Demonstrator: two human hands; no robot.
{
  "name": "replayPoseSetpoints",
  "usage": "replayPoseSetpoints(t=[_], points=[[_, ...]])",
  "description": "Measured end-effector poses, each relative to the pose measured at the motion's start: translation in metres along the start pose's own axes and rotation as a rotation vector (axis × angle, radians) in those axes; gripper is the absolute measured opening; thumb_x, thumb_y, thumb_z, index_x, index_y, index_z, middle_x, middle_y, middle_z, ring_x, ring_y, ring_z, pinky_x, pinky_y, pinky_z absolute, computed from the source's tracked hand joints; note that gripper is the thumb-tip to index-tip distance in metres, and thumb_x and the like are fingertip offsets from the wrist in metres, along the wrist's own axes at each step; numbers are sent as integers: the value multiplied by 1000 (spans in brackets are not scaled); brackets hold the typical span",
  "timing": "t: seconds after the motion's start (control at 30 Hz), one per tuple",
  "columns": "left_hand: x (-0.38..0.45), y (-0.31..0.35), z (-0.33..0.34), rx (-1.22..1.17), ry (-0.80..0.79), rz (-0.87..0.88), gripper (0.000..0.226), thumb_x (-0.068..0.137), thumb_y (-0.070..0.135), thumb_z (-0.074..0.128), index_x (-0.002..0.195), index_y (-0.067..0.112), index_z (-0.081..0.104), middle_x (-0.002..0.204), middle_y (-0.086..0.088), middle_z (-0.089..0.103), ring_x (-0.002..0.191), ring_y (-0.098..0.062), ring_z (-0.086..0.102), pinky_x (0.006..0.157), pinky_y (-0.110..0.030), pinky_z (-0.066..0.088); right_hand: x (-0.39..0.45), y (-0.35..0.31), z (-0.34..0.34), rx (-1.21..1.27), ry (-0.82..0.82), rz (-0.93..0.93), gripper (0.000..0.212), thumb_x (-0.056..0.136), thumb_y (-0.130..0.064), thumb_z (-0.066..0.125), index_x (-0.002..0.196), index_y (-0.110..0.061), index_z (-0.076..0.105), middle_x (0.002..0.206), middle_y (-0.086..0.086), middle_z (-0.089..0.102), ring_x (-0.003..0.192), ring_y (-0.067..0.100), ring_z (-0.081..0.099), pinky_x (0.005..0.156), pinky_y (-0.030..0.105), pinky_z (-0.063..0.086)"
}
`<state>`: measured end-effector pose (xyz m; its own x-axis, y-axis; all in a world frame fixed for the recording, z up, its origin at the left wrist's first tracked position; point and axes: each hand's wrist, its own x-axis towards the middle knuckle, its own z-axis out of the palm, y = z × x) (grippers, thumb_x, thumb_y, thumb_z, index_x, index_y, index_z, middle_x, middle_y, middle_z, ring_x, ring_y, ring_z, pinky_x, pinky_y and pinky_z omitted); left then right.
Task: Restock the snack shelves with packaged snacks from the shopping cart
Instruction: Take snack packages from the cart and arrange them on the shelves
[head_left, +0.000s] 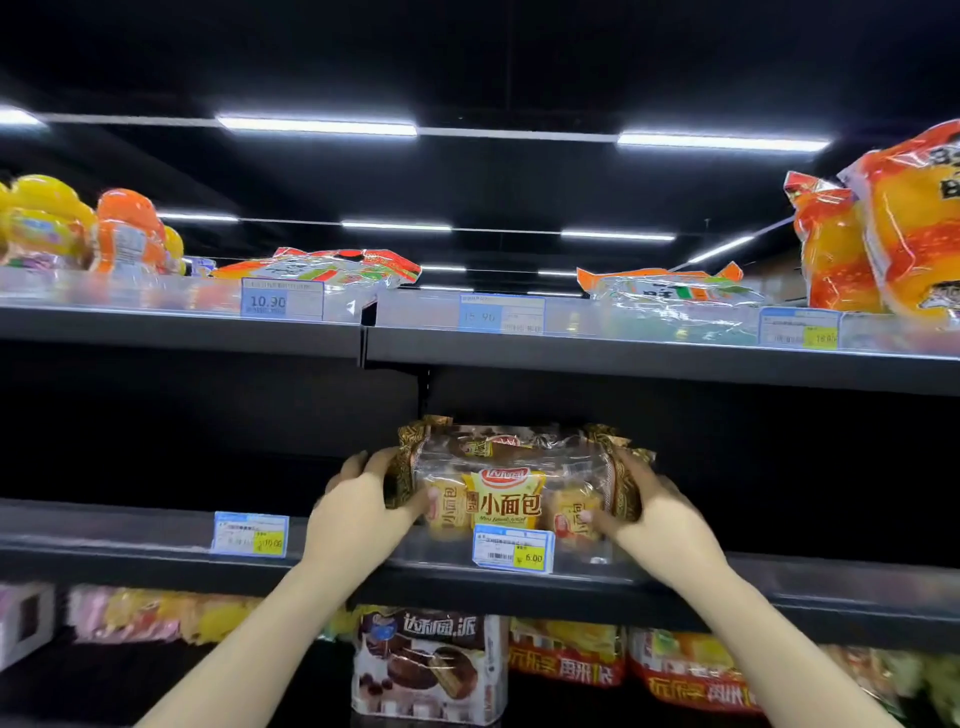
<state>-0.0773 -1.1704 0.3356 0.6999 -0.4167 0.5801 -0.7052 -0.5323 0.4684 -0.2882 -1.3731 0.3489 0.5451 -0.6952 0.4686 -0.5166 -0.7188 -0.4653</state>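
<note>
Clear plastic wraps the bread pack (511, 486), with gold-brown crimped ends and a yellow label in red print; small wrapped buns show through it. It sits on the middle shelf (156, 540), at the near edge, just behind the 6.00 tag (513, 549). The left hand (358, 506) grips its left end, fingers curled behind and thumb on the front. The right hand (641, 512) grips the right end the same way. To seat it well, I would say both hands should push evenly, keeping the label facing out and the pack square behind its tag, then let go without dragging it forward or crushing the soft buns.
</note>
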Motion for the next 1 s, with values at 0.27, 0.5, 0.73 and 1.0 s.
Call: replayPoseSetpoints(t=[0.27, 0.5, 0.73, 1.0], points=[[-28, 10, -18, -127, 143, 185, 55, 87, 44, 65, 133, 18, 51, 126, 2, 56, 117, -15, 50, 93, -28, 43, -45, 0, -19, -3, 219, -226, 60, 87, -44, 62, 140, -24, 43, 140, -4, 46, 129, 12, 41, 103, 25, 34], [-92, 23, -36, -122, 205, 404, 43, 86, 32, 67, 126, 20, 59, 116, 18, 54, 112, -2, 50, 94, -8, 32, -90, -3, -25, 112, 117, -537, 49, 85, -39, 64, 132, -32, 52, 125, -25, 45, 120, -8, 36, 100, 14, 29], [-172, 13, -42, 114, 135, 372, 44, 88, 38, 54, 123, 11, 62, 116, -1, 64, 114, -15, 54, 102, -17, 34, -117, -11, 5, 211, -75, -838, 43, 88, -39, 64, 126, -20, 59, 124, -6, 59, 120, 10, 49, 103, 19, 33], [-287, -18, -59, 313, 44, 100, 39, 91, 34, 54, 118, 7, 64, 114, -5, 64, 111, -19, 55, 99, -21, 37, -164, -27, 74, 367, -308, -1142, 42, 91, -42, 52, 121, -15, 63, 121, -2, 61, 117, 15, 51, 101, 24, 36]])
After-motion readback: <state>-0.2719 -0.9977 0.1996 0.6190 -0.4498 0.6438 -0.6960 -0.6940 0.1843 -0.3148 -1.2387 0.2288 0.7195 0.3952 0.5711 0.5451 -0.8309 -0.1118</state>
